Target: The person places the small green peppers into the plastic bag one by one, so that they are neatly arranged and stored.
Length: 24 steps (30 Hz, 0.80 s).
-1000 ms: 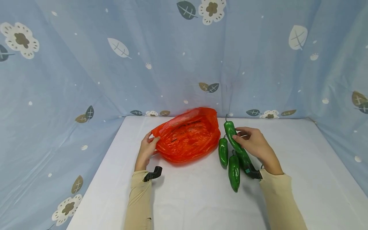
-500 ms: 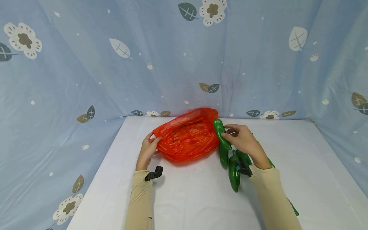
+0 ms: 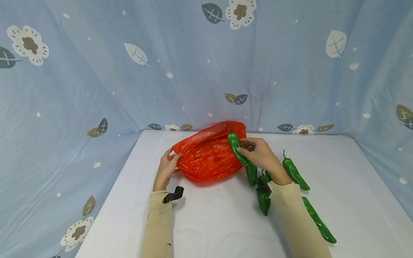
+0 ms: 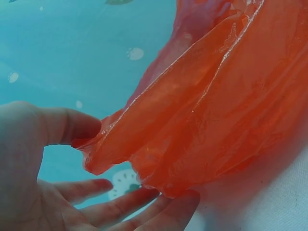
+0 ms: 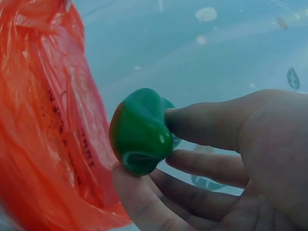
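A red plastic bag with dark printing lies on the white table, its mouth spread. My left hand pinches the bag's left edge; in the left wrist view the thumb presses the thin red film above the fingers. At the bag's right side, my right hand grips a long green pepper between thumb and fingers. That pepper overlaps the bag's opening in the head view, stem end pointing away. End-on, the same green pepper fills the right wrist view's middle, beside the bag.
Below the right hand lie a green pepper and another pepper, partly covered by the wrist. Farther right are two more, an upper pepper and a lower pepper. A patterned blue cloth hangs behind the table.
My right hand has carried the pepper leftward from above the other peppers to the bag's mouth. Peppers on the right have come into view. The left hand has stayed at the bag's edge.
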{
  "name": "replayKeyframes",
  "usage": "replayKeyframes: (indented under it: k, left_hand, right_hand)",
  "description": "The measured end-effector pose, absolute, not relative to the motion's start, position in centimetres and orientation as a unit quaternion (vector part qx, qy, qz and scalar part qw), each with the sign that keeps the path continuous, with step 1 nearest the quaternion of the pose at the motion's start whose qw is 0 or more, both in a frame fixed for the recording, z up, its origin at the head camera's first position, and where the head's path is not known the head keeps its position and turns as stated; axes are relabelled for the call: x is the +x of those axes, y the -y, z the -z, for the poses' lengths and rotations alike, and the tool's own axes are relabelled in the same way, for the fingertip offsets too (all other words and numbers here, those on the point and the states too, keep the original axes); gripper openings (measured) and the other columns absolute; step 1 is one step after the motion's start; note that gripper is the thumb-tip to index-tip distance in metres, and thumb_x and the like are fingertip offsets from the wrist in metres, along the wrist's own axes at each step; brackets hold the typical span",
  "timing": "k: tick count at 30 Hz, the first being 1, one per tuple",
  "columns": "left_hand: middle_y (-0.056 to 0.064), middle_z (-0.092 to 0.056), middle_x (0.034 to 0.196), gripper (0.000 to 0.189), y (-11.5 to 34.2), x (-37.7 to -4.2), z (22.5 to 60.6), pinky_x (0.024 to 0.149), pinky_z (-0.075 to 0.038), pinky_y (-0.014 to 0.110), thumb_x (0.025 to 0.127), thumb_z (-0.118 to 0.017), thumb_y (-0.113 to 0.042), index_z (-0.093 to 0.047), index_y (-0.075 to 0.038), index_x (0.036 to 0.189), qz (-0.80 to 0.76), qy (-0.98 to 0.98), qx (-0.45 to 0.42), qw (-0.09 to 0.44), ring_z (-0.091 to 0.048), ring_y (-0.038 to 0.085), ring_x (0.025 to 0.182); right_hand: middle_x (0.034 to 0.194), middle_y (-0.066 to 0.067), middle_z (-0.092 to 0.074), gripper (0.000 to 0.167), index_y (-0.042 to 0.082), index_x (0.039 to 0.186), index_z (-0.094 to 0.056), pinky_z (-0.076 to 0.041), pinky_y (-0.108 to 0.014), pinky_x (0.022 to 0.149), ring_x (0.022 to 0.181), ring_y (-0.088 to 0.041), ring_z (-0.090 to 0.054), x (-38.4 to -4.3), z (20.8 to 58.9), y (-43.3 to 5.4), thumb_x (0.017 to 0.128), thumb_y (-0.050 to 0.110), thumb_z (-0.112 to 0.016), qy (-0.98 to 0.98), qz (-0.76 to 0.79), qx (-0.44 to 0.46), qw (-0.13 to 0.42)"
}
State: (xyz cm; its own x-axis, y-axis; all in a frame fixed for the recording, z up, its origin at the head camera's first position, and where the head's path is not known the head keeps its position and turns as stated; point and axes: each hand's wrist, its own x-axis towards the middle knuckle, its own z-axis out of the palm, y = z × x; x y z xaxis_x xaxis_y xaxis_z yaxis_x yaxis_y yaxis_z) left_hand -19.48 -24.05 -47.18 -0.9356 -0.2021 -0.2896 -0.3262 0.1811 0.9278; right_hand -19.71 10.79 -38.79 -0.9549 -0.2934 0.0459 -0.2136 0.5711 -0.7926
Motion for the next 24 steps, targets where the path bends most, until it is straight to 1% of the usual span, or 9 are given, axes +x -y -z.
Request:
replayKeyframes:
  k: [3,12,18,24]
  left_hand:
    - [0.018,-0.046,0.156,0.072,24.0,-19.5,47.2,0.095,-0.061,0.043,0.106,-0.053,-0.038,-0.021,-0.016,0.166,-0.612,-0.770,-0.174,0.049,-0.061,0.035,0.129]
    - [0.020,-0.046,0.157,0.072,23.9,-19.5,47.4,0.090,-0.063,0.040,0.106,-0.054,-0.036,-0.021,-0.014,0.166,-0.614,-0.768,-0.174,0.050,-0.060,0.036,0.129]
    - [0.019,-0.046,0.157,0.072,23.8,-19.5,47.4,0.095,-0.061,0.044,0.105,-0.053,-0.036,-0.020,-0.015,0.166,-0.613,-0.768,-0.175,0.053,-0.059,0.035,0.130]
    - [0.019,-0.046,0.157,0.072,23.7,-19.5,47.4,0.099,-0.058,0.048,0.106,-0.053,-0.036,-0.020,-0.015,0.166,-0.613,-0.767,-0.178,0.058,-0.060,0.035,0.129]
  right_hand:
    - [0.119,-0.022,-0.072,0.042,-0.002,0.135,-0.064,-0.061,-0.033,0.074,0.103,-0.035,-0.070,-19.9,39.0,-10.2,0.099,0.020,-0.067,-0.881,0.449,-0.144,0.045]
    - [0.118,-0.021,-0.075,0.041,-0.002,0.134,-0.066,-0.062,-0.037,0.082,0.101,-0.030,-0.072,-20.3,39.8,-8.3,0.099,0.019,-0.068,-0.867,0.474,-0.147,0.048]
    - [0.120,-0.020,-0.075,0.040,-0.002,0.133,-0.067,-0.063,-0.036,0.083,0.101,-0.029,-0.073,-20.5,40.5,-7.3,0.099,0.019,-0.068,-0.859,0.489,-0.142,0.053]
    - [0.117,-0.018,-0.076,0.036,0.000,0.130,-0.070,-0.062,-0.035,0.084,0.100,-0.027,-0.073,-20.6,41.0,-6.2,0.099,0.019,-0.069,-0.856,0.494,-0.145,0.048]
